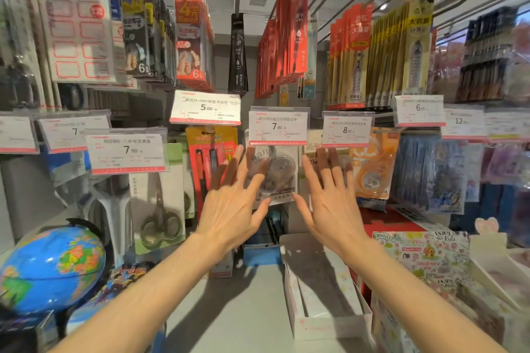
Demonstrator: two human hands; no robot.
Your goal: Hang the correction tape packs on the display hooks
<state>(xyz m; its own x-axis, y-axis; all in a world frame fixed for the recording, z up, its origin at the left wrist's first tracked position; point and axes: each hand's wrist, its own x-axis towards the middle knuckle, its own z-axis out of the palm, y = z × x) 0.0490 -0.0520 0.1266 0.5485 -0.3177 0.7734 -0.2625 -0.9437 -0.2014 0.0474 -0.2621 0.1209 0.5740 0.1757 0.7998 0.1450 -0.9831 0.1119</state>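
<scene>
A clear correction tape pack (279,173) hangs on a display hook under the 7.90 price tag (278,128), straight ahead. My left hand (233,200) is spread open just left of it, fingertips overlapping its left edge. My right hand (327,200) is spread open just right of it, fingers in front of another pack (311,152). Neither hand holds anything. An orange correction tape pack (372,169) hangs further right under the 8.00 tag (347,130).
A red pen pack (206,157) and scissors pack (159,209) hang to the left. A globe (48,269) stands at lower left. An open white cardboard box (324,289) sits on the shelf below my hands. Patterned boxes (424,255) crowd the right.
</scene>
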